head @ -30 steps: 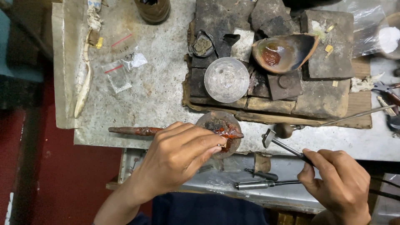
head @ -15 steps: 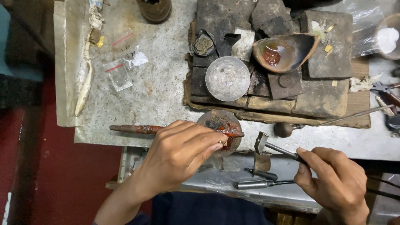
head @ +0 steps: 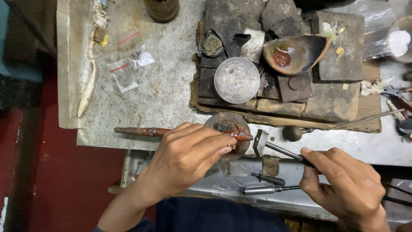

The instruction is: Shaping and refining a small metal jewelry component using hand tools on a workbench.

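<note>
The speckled stone bench [head: 171, 94] was crowded, with charred blocks [head: 274, 64] beyond the round pad [head: 227, 133] at its near edge. Your left hand [head: 189, 157] was clamped on a red-coated stick [head: 141, 131] lying across that pad, fingertips pinching what looked like a small ring at its tip, though the view was poor. Right of the pad, your right hand [head: 343, 189] gripped a small hammer [head: 268, 144], its head just beside the pad. You seemed to be mid-tapping; the next blow called for a steady, light aim.

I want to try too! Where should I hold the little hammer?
Probably the thin dark handle, low down, as the right hand does, coming from the right. The metal head points left toward the stick that the left hand steadies.
</note>
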